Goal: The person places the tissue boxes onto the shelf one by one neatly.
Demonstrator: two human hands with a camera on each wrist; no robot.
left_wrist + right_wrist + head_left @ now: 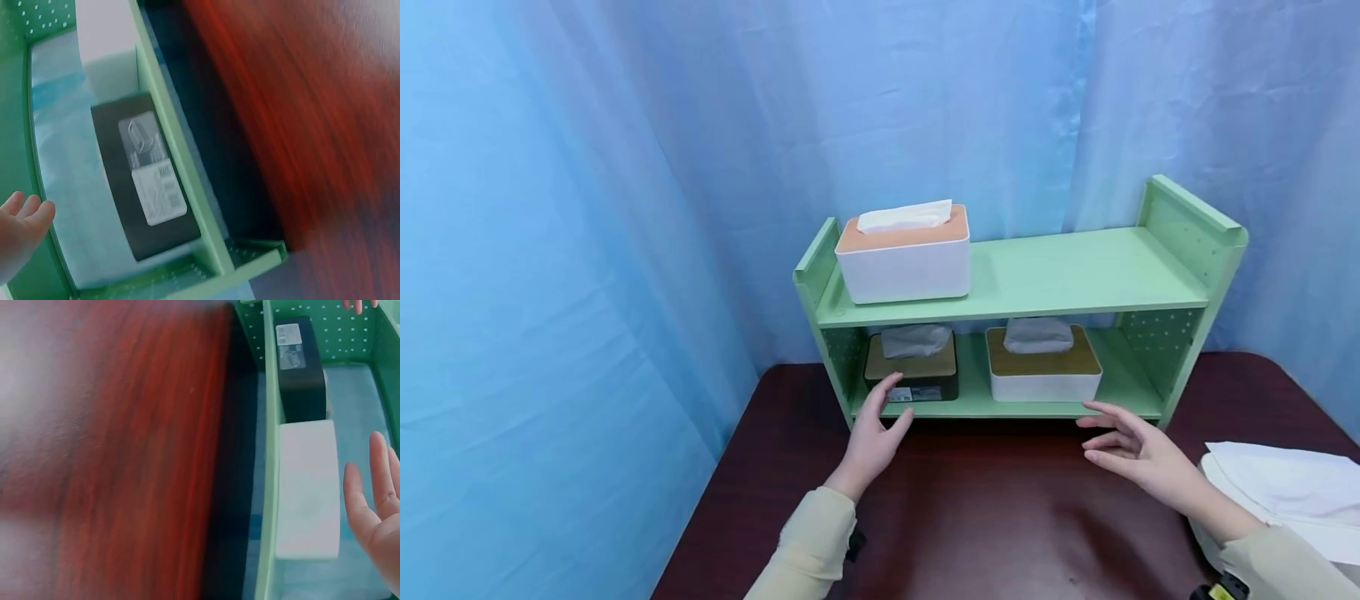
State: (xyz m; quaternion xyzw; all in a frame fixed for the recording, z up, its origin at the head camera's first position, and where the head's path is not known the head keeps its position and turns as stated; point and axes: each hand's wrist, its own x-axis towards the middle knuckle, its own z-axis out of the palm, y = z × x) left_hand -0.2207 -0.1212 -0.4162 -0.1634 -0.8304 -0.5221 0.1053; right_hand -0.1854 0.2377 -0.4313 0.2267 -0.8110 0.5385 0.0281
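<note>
both hands (880, 425) (1131, 446) open before shelf (1075, 275)

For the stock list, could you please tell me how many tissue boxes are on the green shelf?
3: a white box with an orange lid on the top shelf at left, a dark box lower left by the left hand, and a white box with a brown lid lower right. None appears hidden.

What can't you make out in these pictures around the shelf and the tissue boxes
- Label text on the black tissue box: too blurred, left wrist view.
- Left hand: cut off by the left wrist view's edge.
- Tissues of the white lower box: partly hidden by the green shelf, head view.
- Table: motion-blurred, right wrist view.
</note>
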